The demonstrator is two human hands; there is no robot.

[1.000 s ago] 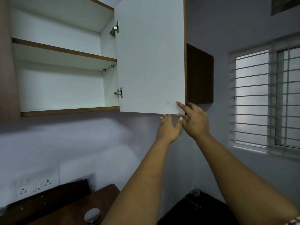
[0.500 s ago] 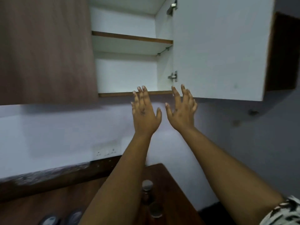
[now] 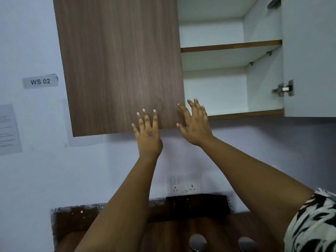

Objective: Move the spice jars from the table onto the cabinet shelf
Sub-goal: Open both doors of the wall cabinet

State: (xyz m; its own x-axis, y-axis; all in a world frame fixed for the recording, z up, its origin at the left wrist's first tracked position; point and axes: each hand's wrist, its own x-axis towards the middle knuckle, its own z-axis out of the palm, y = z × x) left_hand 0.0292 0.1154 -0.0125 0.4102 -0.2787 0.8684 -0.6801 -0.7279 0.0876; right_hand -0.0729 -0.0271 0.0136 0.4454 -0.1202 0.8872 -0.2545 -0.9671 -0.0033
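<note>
Cabinet point(image 3: 214, 57) first, since it fills most of the view: a wall unit with two doors. The left door point(image 3: 120, 66) is brown wood grain and closed, while the right door point(image 3: 312, 57) is swung wide with its white inside face showing and one hinge point(image 3: 283, 89) clearly visible (a second one peeks in at the top edge). My guess is the right side was opened to give access, and the closed left door is next, because both hands are up at its lower right corner.

Inside the open half I count two levels: the middle shelf point(image 3: 231, 46) and the cabinet floor point(image 3: 243, 114). Both look bare, so judging from that, no jar has gone up yet.

Below is the brown table point(image 3: 163, 235), pushed against the wall. Only two spice jars show, just their metal lids at the bottom edge: one jar point(image 3: 197, 241) and another jar point(image 3: 247, 243) beside it, both on the table. More could be hidden under the arms, can't tell.

Hands, two of them. The left hand point(image 3: 148, 131) has its fingers spread and straight against the closed door's bottom edge, gripping nothing. The right hand point(image 3: 195, 124) is also splayed, right at the door's free edge, holding nothing; whether it actually touches the edge I can't say.

Small stuff: one wall socket plate point(image 3: 185, 187), one "WS 02" label point(image 3: 40, 81).
</note>
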